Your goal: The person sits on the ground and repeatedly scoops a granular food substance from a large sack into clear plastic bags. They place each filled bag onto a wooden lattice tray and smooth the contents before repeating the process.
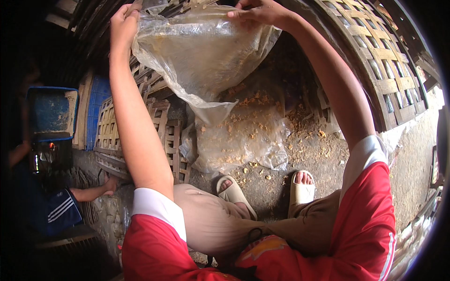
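A translucent plastic sheet (pixel 207 56), smeared with brownish residue, hangs raised between my hands at the top of the view. My left hand (pixel 123 26) grips its upper left corner, thumb on top. My right hand (pixel 260 12) is at the upper right edge, partly cut off by the frame, with thumb and fingers around the plastic. Below the raised sheet, another piece of clear plastic (pixel 239 140) lies on the floor, scattered with orange-brown crumbs; whether the two pieces are joined cannot be seen.
Woven bamboo racks (pixel 381 52) stand at the right, and more slatted racks (pixel 158 119) lean at the left. Loose crumbs (pixel 309 144) cover the concrete floor before my sandals. Farther left are a blue tray (pixel 52 114), a blue crate (pixel 94 109) and a seated person's leg (pixel 89 193).
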`<state>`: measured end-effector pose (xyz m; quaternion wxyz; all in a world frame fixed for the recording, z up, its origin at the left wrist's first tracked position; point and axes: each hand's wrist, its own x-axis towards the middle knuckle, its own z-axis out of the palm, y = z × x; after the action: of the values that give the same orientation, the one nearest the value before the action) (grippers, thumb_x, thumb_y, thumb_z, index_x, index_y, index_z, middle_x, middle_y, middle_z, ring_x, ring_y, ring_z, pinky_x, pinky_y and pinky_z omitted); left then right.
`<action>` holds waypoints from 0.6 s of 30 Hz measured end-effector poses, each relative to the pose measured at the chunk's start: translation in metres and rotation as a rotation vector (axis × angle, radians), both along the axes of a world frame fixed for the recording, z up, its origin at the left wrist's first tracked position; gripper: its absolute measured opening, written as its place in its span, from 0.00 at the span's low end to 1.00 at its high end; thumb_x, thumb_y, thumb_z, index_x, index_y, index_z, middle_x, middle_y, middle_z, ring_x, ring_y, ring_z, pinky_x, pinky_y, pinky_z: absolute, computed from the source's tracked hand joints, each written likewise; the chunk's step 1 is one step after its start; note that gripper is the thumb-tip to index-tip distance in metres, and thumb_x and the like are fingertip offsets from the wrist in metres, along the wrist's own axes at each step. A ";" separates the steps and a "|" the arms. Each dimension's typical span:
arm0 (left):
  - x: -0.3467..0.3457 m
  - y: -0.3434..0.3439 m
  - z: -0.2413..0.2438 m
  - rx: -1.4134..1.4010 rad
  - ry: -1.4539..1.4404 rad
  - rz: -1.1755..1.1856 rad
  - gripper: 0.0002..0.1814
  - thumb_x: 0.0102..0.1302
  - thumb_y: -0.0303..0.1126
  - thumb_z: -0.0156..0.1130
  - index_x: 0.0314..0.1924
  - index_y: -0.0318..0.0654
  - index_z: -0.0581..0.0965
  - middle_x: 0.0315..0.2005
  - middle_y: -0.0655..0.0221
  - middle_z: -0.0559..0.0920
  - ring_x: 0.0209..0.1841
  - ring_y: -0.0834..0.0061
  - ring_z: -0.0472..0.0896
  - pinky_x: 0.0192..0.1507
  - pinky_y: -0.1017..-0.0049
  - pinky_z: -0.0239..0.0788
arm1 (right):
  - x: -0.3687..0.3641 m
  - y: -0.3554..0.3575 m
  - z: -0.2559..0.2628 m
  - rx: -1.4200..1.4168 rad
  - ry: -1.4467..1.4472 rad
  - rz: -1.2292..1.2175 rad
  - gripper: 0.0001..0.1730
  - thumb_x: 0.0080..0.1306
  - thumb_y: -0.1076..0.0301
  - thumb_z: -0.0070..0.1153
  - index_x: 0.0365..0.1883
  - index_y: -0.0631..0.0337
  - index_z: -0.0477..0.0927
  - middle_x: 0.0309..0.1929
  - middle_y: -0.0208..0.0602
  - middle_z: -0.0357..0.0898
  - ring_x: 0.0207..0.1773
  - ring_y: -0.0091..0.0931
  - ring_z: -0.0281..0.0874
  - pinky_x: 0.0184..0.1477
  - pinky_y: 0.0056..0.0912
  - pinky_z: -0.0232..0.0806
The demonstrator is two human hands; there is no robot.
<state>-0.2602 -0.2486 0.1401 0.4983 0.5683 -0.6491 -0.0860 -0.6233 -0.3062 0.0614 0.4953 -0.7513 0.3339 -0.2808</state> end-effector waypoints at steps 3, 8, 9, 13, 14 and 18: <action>-0.010 0.009 0.003 -0.070 0.002 0.085 0.12 0.74 0.24 0.56 0.52 0.32 0.82 0.41 0.72 0.85 0.44 0.80 0.80 0.49 0.78 0.69 | -0.005 -0.003 0.000 -0.124 -0.031 0.138 0.07 0.63 0.77 0.64 0.39 0.68 0.87 0.34 0.40 0.89 0.34 0.28 0.87 0.40 0.33 0.80; 0.002 0.017 0.004 -0.146 0.023 0.142 0.11 0.72 0.24 0.56 0.49 0.31 0.83 0.38 0.72 0.85 0.40 0.82 0.80 0.46 0.78 0.68 | -0.010 0.016 0.010 -0.200 0.082 0.116 0.11 0.61 0.77 0.64 0.42 0.67 0.88 0.36 0.39 0.90 0.40 0.28 0.87 0.45 0.34 0.78; 0.001 0.018 0.004 -0.161 0.032 0.130 0.10 0.71 0.24 0.56 0.48 0.31 0.83 0.35 0.72 0.85 0.38 0.83 0.79 0.43 0.78 0.68 | -0.014 0.024 0.017 -0.244 0.144 0.094 0.11 0.60 0.76 0.64 0.42 0.67 0.88 0.37 0.38 0.90 0.41 0.28 0.87 0.46 0.34 0.78; 0.003 0.009 0.011 -0.066 -0.041 0.165 0.14 0.72 0.25 0.58 0.54 0.31 0.83 0.45 0.68 0.87 0.46 0.79 0.82 0.52 0.78 0.70 | -0.032 0.029 0.027 -0.413 0.254 0.091 0.13 0.61 0.69 0.69 0.42 0.67 0.88 0.36 0.37 0.90 0.41 0.27 0.87 0.46 0.35 0.77; 0.003 0.005 0.011 -0.137 -0.228 0.225 0.15 0.72 0.26 0.60 0.56 0.31 0.82 0.46 0.67 0.87 0.47 0.78 0.83 0.53 0.77 0.70 | -0.032 0.021 0.023 -0.460 0.239 0.084 0.13 0.63 0.67 0.69 0.42 0.67 0.88 0.35 0.37 0.89 0.40 0.27 0.87 0.45 0.35 0.77; -0.033 0.013 0.025 -0.366 -0.684 0.071 0.25 0.69 0.37 0.70 0.62 0.33 0.81 0.52 0.64 0.88 0.51 0.74 0.83 0.59 0.75 0.69 | -0.002 0.018 0.026 -0.248 0.085 0.083 0.18 0.70 0.57 0.67 0.40 0.68 0.87 0.31 0.36 0.87 0.35 0.24 0.85 0.40 0.33 0.76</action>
<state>-0.2935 -0.2354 0.1652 0.3489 0.4878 -0.7624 0.2431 -0.6253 -0.2879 0.0873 0.3952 -0.8311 0.2860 -0.2672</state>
